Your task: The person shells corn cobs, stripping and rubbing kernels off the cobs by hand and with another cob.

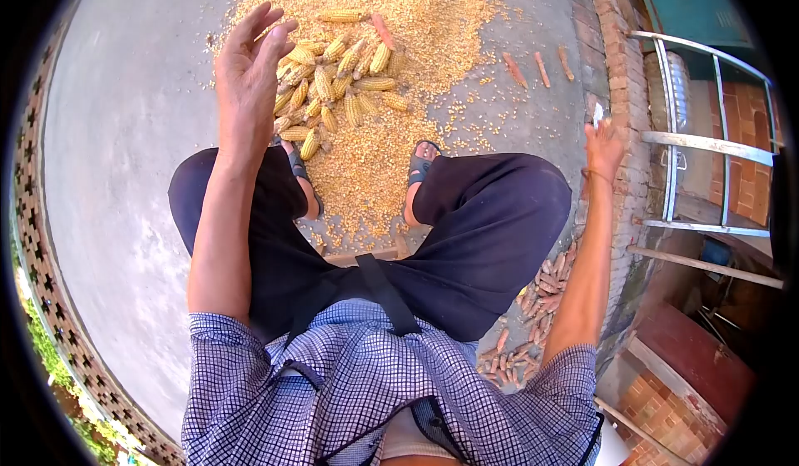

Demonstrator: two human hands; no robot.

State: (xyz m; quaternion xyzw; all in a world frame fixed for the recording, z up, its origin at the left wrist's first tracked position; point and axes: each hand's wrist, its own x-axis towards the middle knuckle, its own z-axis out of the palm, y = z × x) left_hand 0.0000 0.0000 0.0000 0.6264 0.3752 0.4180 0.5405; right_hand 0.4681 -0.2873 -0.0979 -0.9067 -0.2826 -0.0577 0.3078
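My left hand (248,71) is raised in front of me on the left, fingers apart, with nothing in it. It appears just beside a pile of yellow corn cobs (325,87). Out to the right, my right hand (606,146) is held away from my body near the brick edging, with a small white thing (598,115) at its fingertips; whether it is held is unclear. Loose corn kernels (416,17) spread around and beyond the cobs and between my feet. A bare reddish cob (383,31) lies on the pile.
Several stripped cobs (543,68) lie on the concrete at the right, and a heap of them (549,287) is beside my right thigh. A metal ladder-like frame (707,141) stands at the far right. A low brick edge (620,58) runs along that side.
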